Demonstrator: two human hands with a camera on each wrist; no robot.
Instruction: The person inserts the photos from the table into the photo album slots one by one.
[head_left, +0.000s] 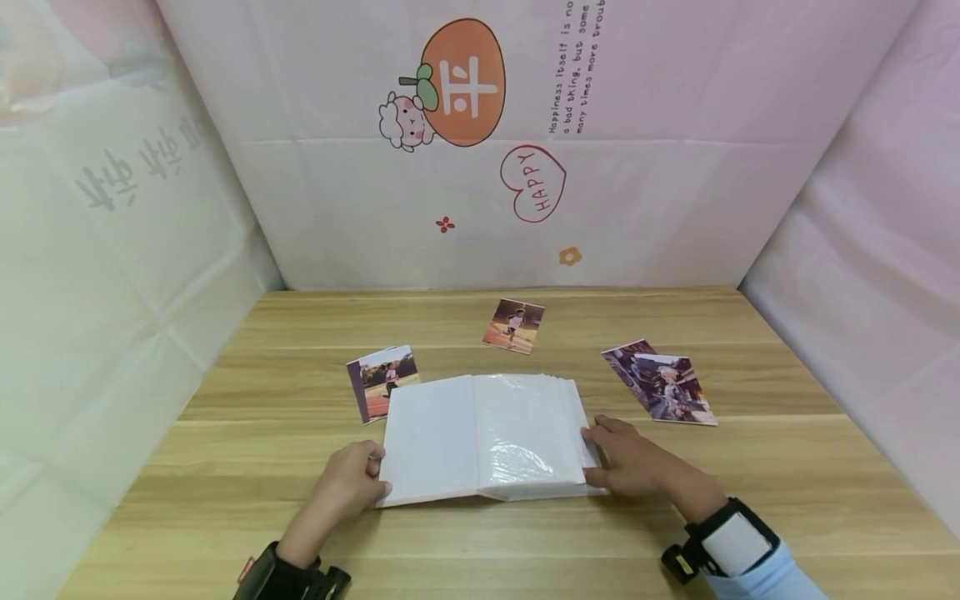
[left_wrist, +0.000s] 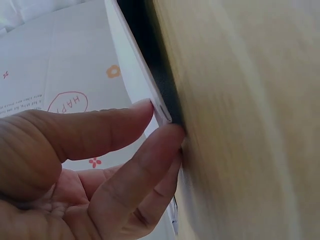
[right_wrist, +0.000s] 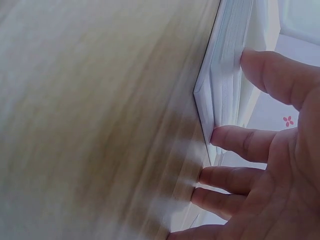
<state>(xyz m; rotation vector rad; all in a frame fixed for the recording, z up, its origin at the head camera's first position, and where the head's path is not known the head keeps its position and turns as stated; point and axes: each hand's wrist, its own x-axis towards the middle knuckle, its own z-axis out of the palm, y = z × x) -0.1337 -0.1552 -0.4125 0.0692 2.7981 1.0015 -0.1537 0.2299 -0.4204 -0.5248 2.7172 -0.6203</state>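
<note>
An opened photo album (head_left: pixel 431 442) with white leaves and clear glossy sleeves lies on the table. My left hand (head_left: pixel 348 479) pinches the edge of its left cover (left_wrist: pixel 142 70) between thumb and fingers; in the left wrist view that cover is tilted slightly off the wood. At the opposite side, my right hand (head_left: pixel 633 458) holds the right edge of the album. Its thumb (right_wrist: pixel 275 75) lies against the top of the page stack (right_wrist: pixel 227 85), and the forefinger touches the side of the stack. The other fingertips reach down to the tabletop.
Behind the album's left corner are overlapping photos (head_left: pixel 390 379). A single photo (head_left: pixel 513 325) lies farther back in the middle, and two overlapping photos (head_left: pixel 671 390) lie at the right. White printed cloth (head_left: pixel 337 200) walls in the wooden table (head_left: pixel 495 542) at the back and sides.
</note>
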